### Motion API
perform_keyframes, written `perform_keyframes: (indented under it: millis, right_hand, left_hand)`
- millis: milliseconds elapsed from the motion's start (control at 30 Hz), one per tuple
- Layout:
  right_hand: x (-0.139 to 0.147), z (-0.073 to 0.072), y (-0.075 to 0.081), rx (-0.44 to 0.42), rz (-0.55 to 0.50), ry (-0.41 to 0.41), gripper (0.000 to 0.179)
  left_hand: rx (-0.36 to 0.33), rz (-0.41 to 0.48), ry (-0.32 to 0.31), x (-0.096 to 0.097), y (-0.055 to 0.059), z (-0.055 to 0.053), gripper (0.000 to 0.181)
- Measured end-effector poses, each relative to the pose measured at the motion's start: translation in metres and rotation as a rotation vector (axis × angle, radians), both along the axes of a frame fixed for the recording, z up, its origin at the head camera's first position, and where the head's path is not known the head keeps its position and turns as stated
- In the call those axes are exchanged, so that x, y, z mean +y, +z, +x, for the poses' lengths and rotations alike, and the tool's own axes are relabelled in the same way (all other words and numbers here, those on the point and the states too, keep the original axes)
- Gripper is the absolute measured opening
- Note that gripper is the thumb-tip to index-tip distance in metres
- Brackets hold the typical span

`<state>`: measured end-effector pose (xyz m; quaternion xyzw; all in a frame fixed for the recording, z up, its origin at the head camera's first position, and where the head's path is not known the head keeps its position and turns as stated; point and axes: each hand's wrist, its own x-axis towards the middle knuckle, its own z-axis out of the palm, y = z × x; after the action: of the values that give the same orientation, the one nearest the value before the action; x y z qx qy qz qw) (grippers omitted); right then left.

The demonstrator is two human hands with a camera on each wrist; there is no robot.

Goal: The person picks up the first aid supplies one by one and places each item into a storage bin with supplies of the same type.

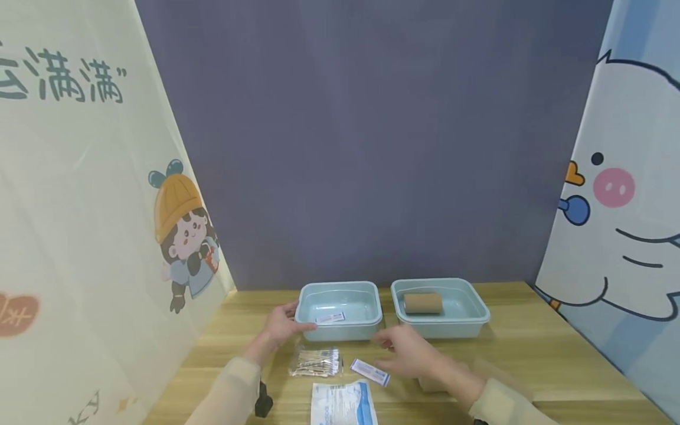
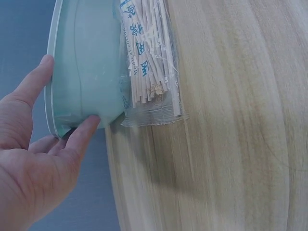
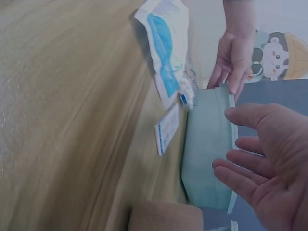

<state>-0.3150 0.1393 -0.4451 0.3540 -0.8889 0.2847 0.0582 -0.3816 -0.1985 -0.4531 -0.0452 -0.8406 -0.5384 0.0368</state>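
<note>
My left hand [image 1: 283, 326] holds the left end of a light-blue plastic bin [image 1: 340, 333], its thumb [image 2: 36, 79] at the rim and the other fingers against the end wall. Inside that bin lies a small white-and-blue packet [image 1: 330, 318]. My right hand [image 1: 406, 353] hovers by the bin's front right corner, fingers spread and loosely bent with nothing in them. Just left of it, a second small white-and-blue packet [image 1: 370, 372] lies on the table. A clear bag of cotton swabs [image 1: 316, 362] lies before the bin, close to the left hand.
To the right stands a matching blue bin [image 1: 451, 329] with a brown roll [image 1: 423, 303] inside. Another brown roll [image 3: 166, 219] lies on the wooden table [image 1: 563, 354], partly hidden by my right forearm in the head view. A larger white-and-blue pouch [image 1: 342, 404] lies nearest me.
</note>
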Motion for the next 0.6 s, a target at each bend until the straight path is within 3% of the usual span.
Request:
perform_keyframes:
  millis: [267, 600]
  right_hand:
    - [-0.010, 0.000, -0.016, 0.029, 0.064, 0.016, 0.044]
    - [-0.017, 0.003, -0.024, 0.064, 0.138, -0.006, 0.029]
  left_hand:
    - [0.001, 0.006, 0.005, 0.000, -0.002, 0.002, 0.099]
    - [0.003, 0.009, -0.003, 0.001, -0.003, 0.001, 0.097]
